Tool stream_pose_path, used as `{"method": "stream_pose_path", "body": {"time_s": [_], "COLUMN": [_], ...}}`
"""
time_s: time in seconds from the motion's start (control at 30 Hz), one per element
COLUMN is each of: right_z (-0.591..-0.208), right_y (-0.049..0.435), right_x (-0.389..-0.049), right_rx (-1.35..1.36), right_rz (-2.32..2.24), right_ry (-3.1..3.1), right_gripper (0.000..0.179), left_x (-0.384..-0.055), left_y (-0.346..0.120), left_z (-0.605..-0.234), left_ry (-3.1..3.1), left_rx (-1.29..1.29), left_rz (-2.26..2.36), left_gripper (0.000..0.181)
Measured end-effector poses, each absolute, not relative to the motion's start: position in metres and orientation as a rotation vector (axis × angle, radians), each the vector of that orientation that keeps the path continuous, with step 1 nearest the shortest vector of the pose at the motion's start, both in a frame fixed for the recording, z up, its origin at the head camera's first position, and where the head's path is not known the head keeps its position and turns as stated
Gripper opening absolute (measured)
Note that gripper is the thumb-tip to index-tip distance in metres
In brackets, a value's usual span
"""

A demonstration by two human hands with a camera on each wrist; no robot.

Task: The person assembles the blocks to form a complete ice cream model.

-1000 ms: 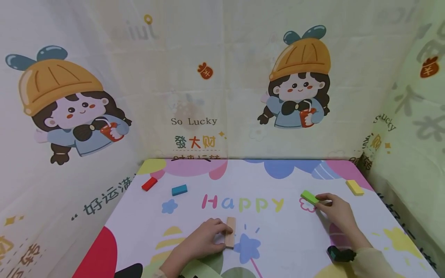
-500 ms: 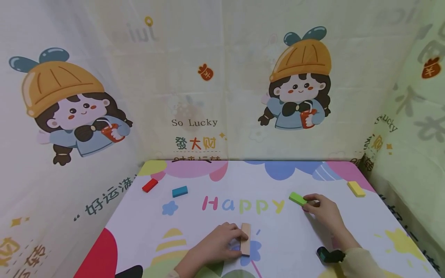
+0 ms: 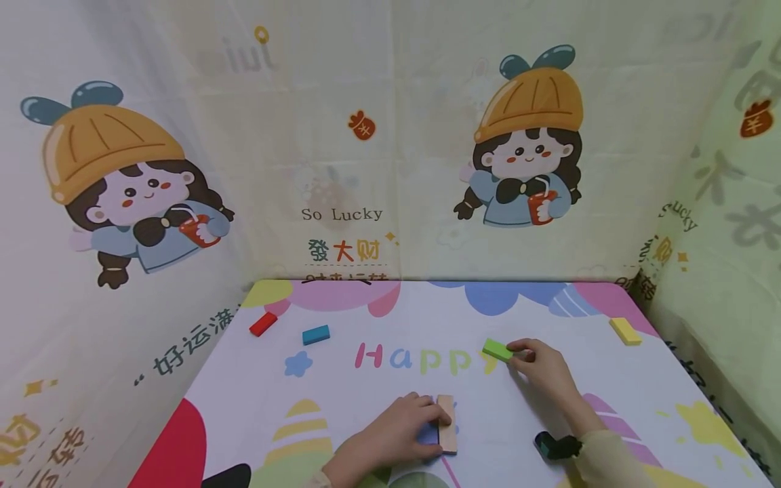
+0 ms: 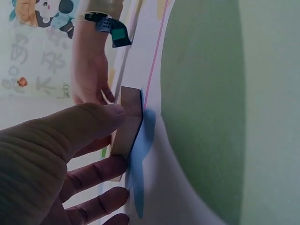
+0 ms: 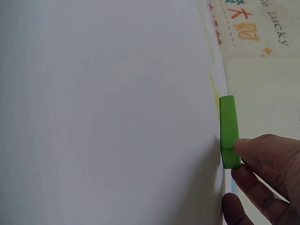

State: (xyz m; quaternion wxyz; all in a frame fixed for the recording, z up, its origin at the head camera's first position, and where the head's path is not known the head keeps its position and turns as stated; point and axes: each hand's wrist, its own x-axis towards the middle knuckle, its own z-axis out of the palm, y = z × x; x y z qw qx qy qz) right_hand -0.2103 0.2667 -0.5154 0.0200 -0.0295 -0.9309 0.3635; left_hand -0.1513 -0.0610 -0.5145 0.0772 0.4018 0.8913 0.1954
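Observation:
My left hand (image 3: 403, 430) pinches a plain wooden block (image 3: 447, 425) between thumb and fingers, over the printed blue star at the near middle of the table. In the left wrist view the thumb lies against the wooden block (image 4: 130, 117), with the fingertips at its lower end. My right hand (image 3: 543, 369) holds a bright green block (image 3: 497, 350) by its right end, over the last letter of the printed word. Seen from the right wrist, thumb and fingers pinch one end of the green block (image 5: 229, 131).
A red block (image 3: 263, 324) and a blue block (image 3: 316, 335) lie at the far left of the table (image 3: 390, 315). At the far right is a yellow block (image 3: 625, 331). Printed cloth (image 3: 421, 169) hangs behind and at both sides. A dark object (image 3: 226, 476) shows at the near left edge.
My left hand has moved right with the wooden block. The right hand has moved left with the green block, so the two are closer together. The red, blue and yellow blocks stay put.

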Motion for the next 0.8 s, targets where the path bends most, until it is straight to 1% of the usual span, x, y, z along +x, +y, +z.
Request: {"method": "stream_pose_path", "body": {"time_s": [0.3, 0.47, 0.6, 0.8], "right_z": [-0.518, -0.515, -0.511, -0.514], "right_y": [0.240, 0.226, 0.219, 0.213], "right_x": [-0.215, -0.216, -0.216, -0.217], "right_rx": [-0.011, 0.015, 0.039, 0.076], "right_rz": [1.152, 1.142, 1.138, 1.109], "right_ry": [-2.862, -2.877, -2.888, -2.903], "right_gripper": [0.029, 0.026, 0.026, 0.025], "left_x": [-0.151, -0.148, -0.146, -0.144], "left_y": [-0.053, -0.049, -0.046, -0.044], "left_z": [-0.511, -0.512, -0.511, -0.508], "left_ry": [2.641, 2.699, 2.719, 2.683], "left_rx": [1.150, 1.180, 1.191, 1.139], "left_rz": [0.597, 0.555, 0.544, 0.600], "left_gripper": [0.036, 0.037, 0.038, 0.037]}}
